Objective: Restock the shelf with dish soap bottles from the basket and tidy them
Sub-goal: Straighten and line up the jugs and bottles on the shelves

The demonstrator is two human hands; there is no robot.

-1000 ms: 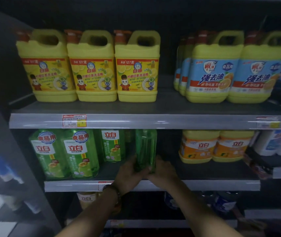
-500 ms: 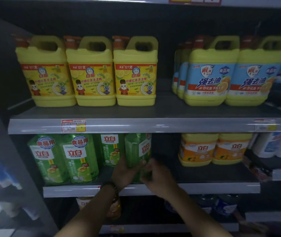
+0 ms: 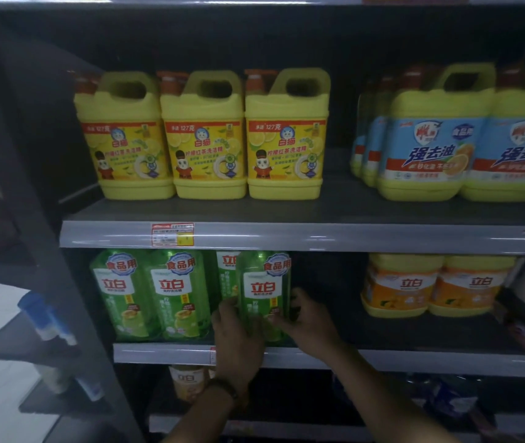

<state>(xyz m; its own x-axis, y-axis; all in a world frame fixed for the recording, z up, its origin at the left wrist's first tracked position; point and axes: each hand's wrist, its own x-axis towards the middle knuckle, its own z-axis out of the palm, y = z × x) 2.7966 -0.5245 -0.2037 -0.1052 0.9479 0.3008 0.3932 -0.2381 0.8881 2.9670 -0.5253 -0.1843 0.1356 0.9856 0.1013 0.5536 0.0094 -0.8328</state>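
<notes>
Head view: left hand (image 3: 237, 338) and right hand (image 3: 307, 324) clasp an upright green dish soap bottle (image 3: 264, 292) at the shelf (image 3: 414, 359) front edge, label facing outward.

Green bottle (image 3: 262, 295) turned, label now facing front.
</notes>
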